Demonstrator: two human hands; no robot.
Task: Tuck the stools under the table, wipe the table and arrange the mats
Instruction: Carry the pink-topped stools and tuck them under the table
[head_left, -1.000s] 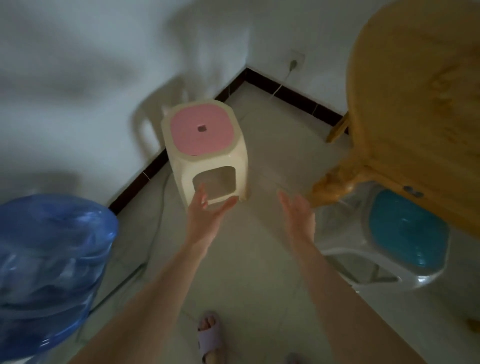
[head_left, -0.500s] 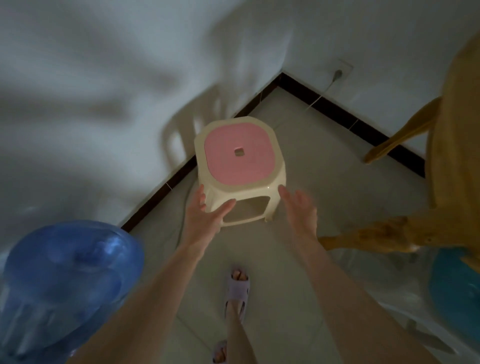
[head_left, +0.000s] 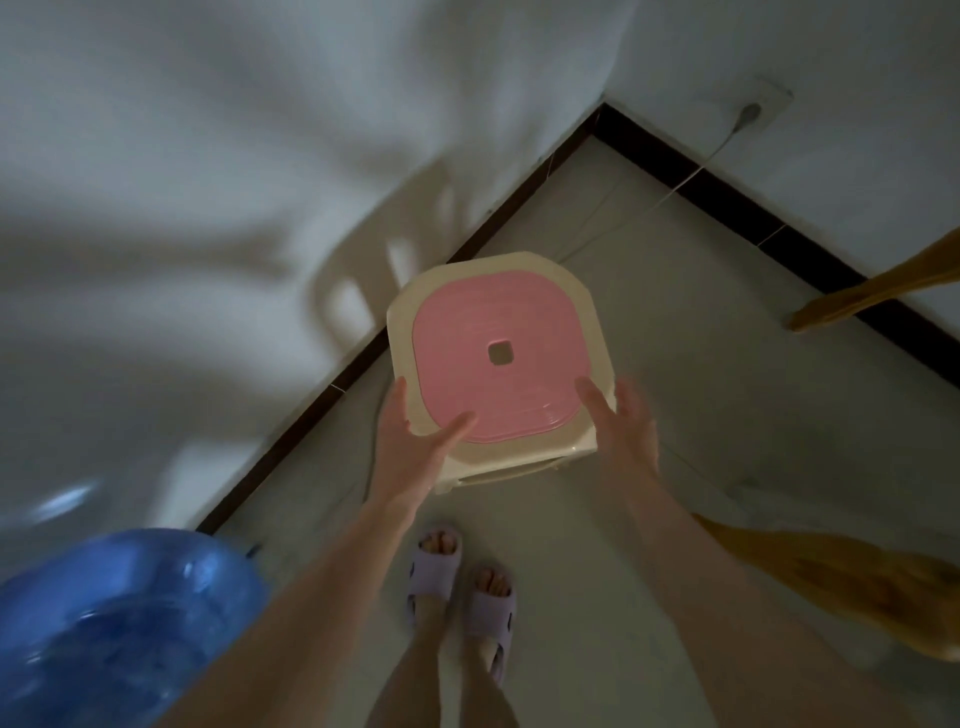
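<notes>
A cream plastic stool with a pink seat (head_left: 493, 332) stands on the tiled floor by the wall's dark skirting. My left hand (head_left: 415, 441) is at its near left corner, fingers spread, thumb lying over the pink seat's edge. My right hand (head_left: 626, 421) is at the near right corner, fingers apart and reaching over the rim. Neither hand has closed around the stool. Wooden table legs (head_left: 852, 577) show at the right edge; the tabletop is out of view.
A blue water jug (head_left: 109, 623) stands close at the lower left. A white cable (head_left: 691, 176) runs from a wall socket (head_left: 758, 104) down to the floor behind the stool. My feet in lilac slippers (head_left: 457, 582) stand just in front of the stool.
I have stepped closer, so the stool now lies right under my hands. Both hands went from short of the stool to its near corners. The teal stool under the table has left the view.
</notes>
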